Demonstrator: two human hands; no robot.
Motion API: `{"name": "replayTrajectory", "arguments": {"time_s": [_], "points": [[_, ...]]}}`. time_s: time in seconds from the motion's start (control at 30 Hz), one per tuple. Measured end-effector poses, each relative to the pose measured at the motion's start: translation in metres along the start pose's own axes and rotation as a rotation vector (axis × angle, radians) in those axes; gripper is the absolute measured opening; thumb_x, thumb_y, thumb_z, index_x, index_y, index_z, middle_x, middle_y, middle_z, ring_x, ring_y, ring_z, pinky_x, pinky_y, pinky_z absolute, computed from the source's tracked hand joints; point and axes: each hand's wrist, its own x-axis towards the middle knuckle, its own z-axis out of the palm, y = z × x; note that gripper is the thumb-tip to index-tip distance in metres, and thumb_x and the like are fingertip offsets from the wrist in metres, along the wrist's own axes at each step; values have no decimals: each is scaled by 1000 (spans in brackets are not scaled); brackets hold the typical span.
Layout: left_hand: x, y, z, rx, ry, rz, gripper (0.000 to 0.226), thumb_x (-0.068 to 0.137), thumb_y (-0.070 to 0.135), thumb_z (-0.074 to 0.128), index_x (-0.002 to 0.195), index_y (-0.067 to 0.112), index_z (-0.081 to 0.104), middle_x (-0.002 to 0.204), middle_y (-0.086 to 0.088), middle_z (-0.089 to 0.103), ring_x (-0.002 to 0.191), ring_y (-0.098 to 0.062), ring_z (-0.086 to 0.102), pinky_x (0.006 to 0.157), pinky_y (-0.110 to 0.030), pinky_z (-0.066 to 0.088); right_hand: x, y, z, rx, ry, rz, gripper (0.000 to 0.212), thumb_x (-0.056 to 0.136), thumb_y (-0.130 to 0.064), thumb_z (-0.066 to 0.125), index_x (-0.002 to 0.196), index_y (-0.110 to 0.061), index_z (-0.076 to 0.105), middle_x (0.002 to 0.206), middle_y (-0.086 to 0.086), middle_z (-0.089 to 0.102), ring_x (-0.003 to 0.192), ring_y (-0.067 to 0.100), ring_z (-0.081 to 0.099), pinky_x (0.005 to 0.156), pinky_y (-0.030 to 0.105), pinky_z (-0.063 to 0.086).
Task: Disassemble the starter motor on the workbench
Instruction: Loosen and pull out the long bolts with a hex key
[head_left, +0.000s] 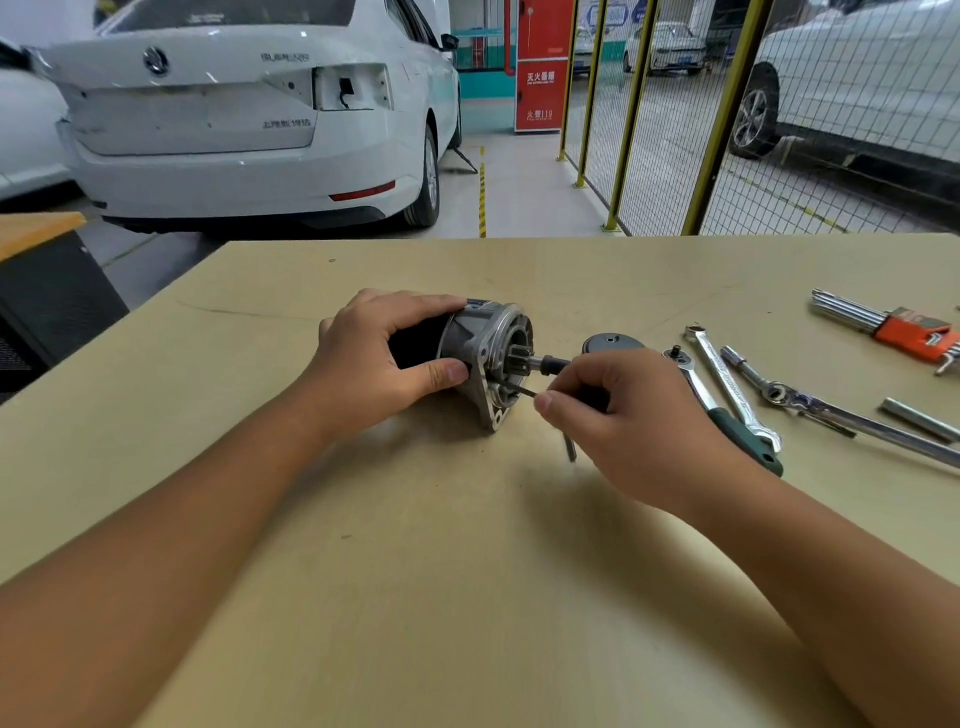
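Your left hand (384, 358) grips the starter motor (480, 358) lying on the surface (415, 545); your right hand (618, 410) pinches a hex key (519, 388) (thin, angled) that may slip out.

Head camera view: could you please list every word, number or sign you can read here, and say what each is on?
"灭火器箱", roughly, in white on the red cabinet; the strokes are soft.
"火警119", roughly, lower on the same cabinet.
Round badge on the white car's boot lid: emblem only.
Chrome lettering and on the boot lid: too blurred to read.
Orange hex key holder: print too small.
Starter motor: no legible text.
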Motion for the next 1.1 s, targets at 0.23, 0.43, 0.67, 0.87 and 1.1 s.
{"name": "replayTrajectory", "arguments": {"time_s": [0.23,0.43,0.67,0.87,1.1], "points": [[-1,0,1,25,-9,21,62,67,73,66,126,58,57,117,38,60,123,-18,53,106,-61,41,-3,-14,-9,-434,118,-262,13,91,-23,72,82,-15,75,72,0,66,68,21,59,64,34,48],[-9,10,9,241,112,232,59,78,55,60,133,34,68,135,19,61,131,-18,53,107,-61,34,-6,-11,0,-260,165,-211,5,86,-13,78,87,-18,76,66,-12,61,62,8,57,67,30,49],[-15,28,38,472,147,663,21,100,29,63,103,17,81,137,-2,68,131,-35,59,103,-65,37,-8,-10,10,-114,245,-198,9,85,-8,73,88,-16,72,61,-13,57,62,13,54,56,12,40],[-14,27,41,466,271,685,17,98,14,66,92,14,81,126,0,74,124,-35,65,98,-63,42,-9,-11,-1,331,95,-93,20,90,-45,67,91,-26,71,74,0,69,61,13,64,54,35,51],[-13,27,42,410,306,680,9,94,22,77,90,16,83,114,2,77,114,-34,69,93,-57,43,-1,-3,-1,487,-15,231,26,91,-37,71,80,-13,75,79,14,71,51,8,53,51,28,41]]}}
